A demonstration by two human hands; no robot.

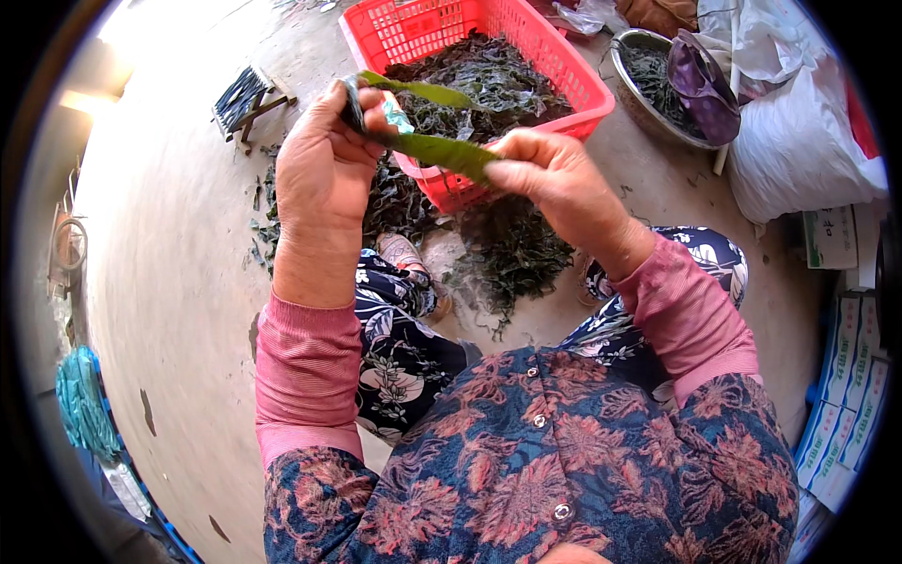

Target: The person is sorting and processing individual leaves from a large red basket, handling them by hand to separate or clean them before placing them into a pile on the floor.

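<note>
A green strip of seaweed (437, 153) is stretched between my two hands over the near edge of a red plastic basket (592, 113). My left hand (331, 160) is closed around one end, where dark folded seaweed shows in the fingers and a second green piece (427, 91) sticks out to the right. A pale teal scrap (396, 117) is at its fingertips; I cannot tell what it is. My right hand (554, 179) pinches the strip's other end between thumb and fingers. Dark seaweed (489, 70) lies heaped in the basket.
More seaweed (512, 254) lies on the floor between my feet. A low folding stool (246, 105) stands at the far left. To the right are a metal basin (631, 89) of dark strands, a white sack (799, 141) and stacked boxes (846, 395). A teal bag (86, 404) is at the left.
</note>
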